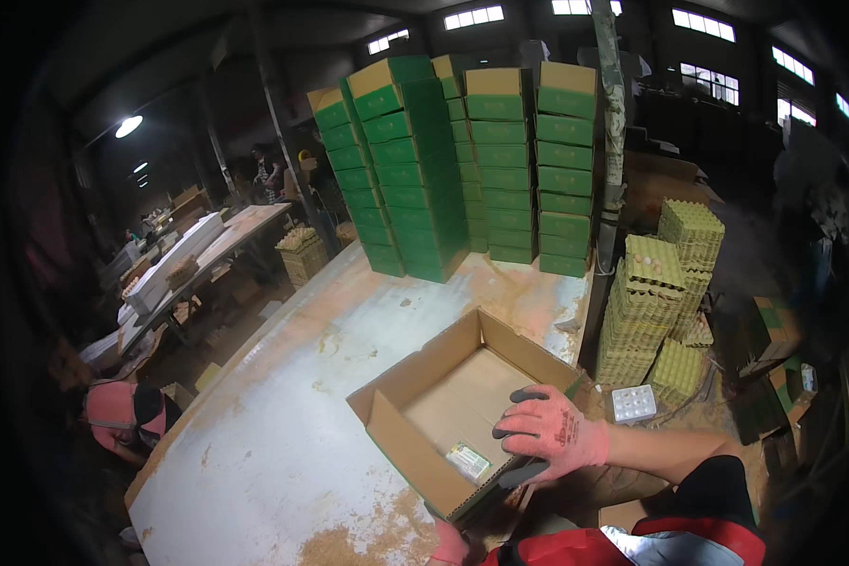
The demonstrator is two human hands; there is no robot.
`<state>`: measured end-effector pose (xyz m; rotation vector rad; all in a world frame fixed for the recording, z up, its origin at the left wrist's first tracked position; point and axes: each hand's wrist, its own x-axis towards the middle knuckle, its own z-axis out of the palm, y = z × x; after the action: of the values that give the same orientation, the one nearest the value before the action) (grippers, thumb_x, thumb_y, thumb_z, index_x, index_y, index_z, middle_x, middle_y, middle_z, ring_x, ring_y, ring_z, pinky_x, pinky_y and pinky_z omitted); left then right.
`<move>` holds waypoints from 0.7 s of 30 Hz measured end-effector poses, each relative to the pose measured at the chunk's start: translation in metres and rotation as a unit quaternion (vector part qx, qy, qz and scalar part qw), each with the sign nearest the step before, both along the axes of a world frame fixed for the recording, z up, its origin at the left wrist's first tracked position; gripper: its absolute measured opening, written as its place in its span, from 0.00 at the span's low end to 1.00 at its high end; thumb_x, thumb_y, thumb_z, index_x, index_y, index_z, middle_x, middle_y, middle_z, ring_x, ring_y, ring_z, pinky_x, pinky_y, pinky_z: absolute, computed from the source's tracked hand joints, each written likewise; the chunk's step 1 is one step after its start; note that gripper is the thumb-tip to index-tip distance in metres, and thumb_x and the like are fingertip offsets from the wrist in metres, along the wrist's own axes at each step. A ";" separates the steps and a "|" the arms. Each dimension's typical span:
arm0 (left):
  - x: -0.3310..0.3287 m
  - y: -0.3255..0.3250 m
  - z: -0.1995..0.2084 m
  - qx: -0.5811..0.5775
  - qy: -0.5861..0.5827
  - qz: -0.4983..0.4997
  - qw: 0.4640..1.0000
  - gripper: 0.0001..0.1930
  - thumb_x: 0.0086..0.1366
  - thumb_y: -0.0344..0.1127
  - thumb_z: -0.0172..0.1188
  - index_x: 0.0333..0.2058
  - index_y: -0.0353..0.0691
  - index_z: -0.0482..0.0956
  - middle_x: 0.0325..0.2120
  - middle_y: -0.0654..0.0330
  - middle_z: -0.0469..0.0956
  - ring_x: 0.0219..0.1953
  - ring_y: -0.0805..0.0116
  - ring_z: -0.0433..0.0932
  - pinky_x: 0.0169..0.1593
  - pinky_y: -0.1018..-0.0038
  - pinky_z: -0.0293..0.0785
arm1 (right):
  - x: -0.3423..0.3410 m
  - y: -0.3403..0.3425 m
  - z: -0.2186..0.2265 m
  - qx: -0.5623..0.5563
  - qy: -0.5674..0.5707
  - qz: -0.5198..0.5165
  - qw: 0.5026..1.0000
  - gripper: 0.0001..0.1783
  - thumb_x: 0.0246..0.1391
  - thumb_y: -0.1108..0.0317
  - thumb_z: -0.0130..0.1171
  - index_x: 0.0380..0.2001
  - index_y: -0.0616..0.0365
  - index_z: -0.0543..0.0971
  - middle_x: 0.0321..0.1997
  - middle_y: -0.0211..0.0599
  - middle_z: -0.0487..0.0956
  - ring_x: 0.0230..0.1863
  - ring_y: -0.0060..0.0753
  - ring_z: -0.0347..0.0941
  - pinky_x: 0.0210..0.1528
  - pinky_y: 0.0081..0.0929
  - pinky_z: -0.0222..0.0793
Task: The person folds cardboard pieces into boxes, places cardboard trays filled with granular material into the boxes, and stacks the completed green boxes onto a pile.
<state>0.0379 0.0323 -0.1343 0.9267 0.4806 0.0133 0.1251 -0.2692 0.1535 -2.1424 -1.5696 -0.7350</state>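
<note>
An open cardboard box [443, 385], brown inside with green on its outer side, sits tilted at the near right of the table. Inside it, by the near corner, lies a small printed packet [468, 461]. My right hand [555, 436], in a pink glove with dark fingertips, grips the box's right-hand near wall, fingers reaching over into the box and thumb lower down. Below the near corner shows part of my left hand [450, 544], also in a pink glove, against the box; its fingers are hidden.
Tall stacks of green boxes [415, 179] line the table's far side. The white, worn table [283, 424] carries scattered debris. Right of a post [609, 123] stand piled yellowish egg trays [646, 302] and a white tray [634, 404]. A person in pink [123, 415] is at left.
</note>
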 end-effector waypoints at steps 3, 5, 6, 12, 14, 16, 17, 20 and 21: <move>0.043 -0.026 -0.007 -0.047 0.008 -0.046 0.998 0.29 0.74 0.53 0.41 0.62 0.36 0.66 0.57 0.55 0.72 0.57 0.60 0.71 0.56 0.63 0.69 | 0.050 -0.012 -0.014 0.030 -0.042 0.053 0.997 0.23 0.42 0.41 0.66 0.27 0.48 0.75 0.45 0.32 0.80 0.44 0.37 0.76 0.51 0.46 0.68; 0.083 -0.051 -0.012 -0.068 0.013 -0.076 0.995 0.29 0.74 0.52 0.41 0.62 0.36 0.66 0.57 0.54 0.72 0.57 0.59 0.71 0.56 0.63 0.69 | 0.095 -0.026 -0.018 0.042 -0.047 0.064 0.996 0.23 0.43 0.41 0.65 0.27 0.48 0.75 0.44 0.33 0.80 0.44 0.37 0.76 0.51 0.47 0.68; 0.106 -0.065 -0.015 -0.073 0.014 -0.091 0.993 0.29 0.74 0.52 0.42 0.62 0.35 0.66 0.57 0.53 0.72 0.57 0.58 0.71 0.56 0.63 0.69 | 0.121 -0.032 -0.020 0.054 -0.063 0.072 0.994 0.24 0.43 0.40 0.65 0.27 0.48 0.75 0.44 0.33 0.80 0.43 0.38 0.76 0.51 0.48 0.68; 0.303 -0.159 -0.031 -0.089 -0.012 -0.158 0.983 0.28 0.73 0.52 0.43 0.62 0.35 0.65 0.58 0.51 0.71 0.58 0.56 0.71 0.57 0.63 0.69 | 0.306 -0.079 -0.016 0.064 -0.070 0.047 0.994 0.24 0.35 0.44 0.67 0.24 0.51 0.72 0.42 0.36 0.77 0.45 0.43 0.74 0.60 0.58 0.62; 0.389 -0.188 -0.034 -0.082 -0.033 -0.168 0.982 0.28 0.73 0.51 0.44 0.62 0.34 0.65 0.58 0.50 0.71 0.58 0.55 0.71 0.58 0.63 0.69 | 0.374 -0.101 -0.011 0.059 -0.050 -0.020 0.997 0.24 0.33 0.49 0.67 0.30 0.52 0.74 0.45 0.38 0.76 0.48 0.44 0.73 0.65 0.60 0.56; 0.472 -0.208 -0.041 -0.071 -0.057 -0.170 0.981 0.28 0.73 0.51 0.44 0.62 0.34 0.65 0.59 0.49 0.71 0.58 0.54 0.71 0.58 0.63 0.69 | 0.430 -0.111 -0.015 0.106 -0.040 -0.121 0.986 0.25 0.36 0.57 0.65 0.40 0.54 0.74 0.49 0.40 0.74 0.53 0.47 0.70 0.69 0.60 0.50; 0.509 -0.212 -0.048 -0.058 -0.069 -0.164 0.982 0.28 0.73 0.51 0.44 0.62 0.34 0.65 0.59 0.49 0.71 0.58 0.54 0.71 0.58 0.63 0.68 | 0.457 -0.113 -0.021 0.118 -0.004 -0.142 0.983 0.27 0.39 0.61 0.63 0.47 0.54 0.73 0.53 0.42 0.72 0.57 0.48 0.67 0.70 0.58 0.49; 0.598 -0.231 -0.075 0.024 -0.091 -0.148 0.984 0.28 0.73 0.50 0.45 0.62 0.34 0.65 0.59 0.48 0.70 0.59 0.52 0.71 0.59 0.63 0.68 | 0.537 -0.109 -0.042 0.134 0.076 -0.216 0.964 0.31 0.49 0.71 0.56 0.60 0.54 0.68 0.65 0.47 0.64 0.69 0.51 0.56 0.72 0.47 0.47; 0.612 -0.237 -0.083 0.090 -0.084 -0.121 0.985 0.28 0.73 0.50 0.45 0.61 0.33 0.65 0.59 0.47 0.70 0.59 0.52 0.71 0.59 0.63 0.68 | 0.583 -0.119 -0.059 0.162 0.090 -0.230 0.955 0.29 0.56 0.70 0.55 0.62 0.56 0.67 0.70 0.48 0.59 0.73 0.49 0.51 0.72 0.40 0.48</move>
<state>0.6497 -0.2052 -0.2169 1.1459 0.2096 -0.0871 0.7084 -0.3882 0.0945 -2.2599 -0.7943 -0.8404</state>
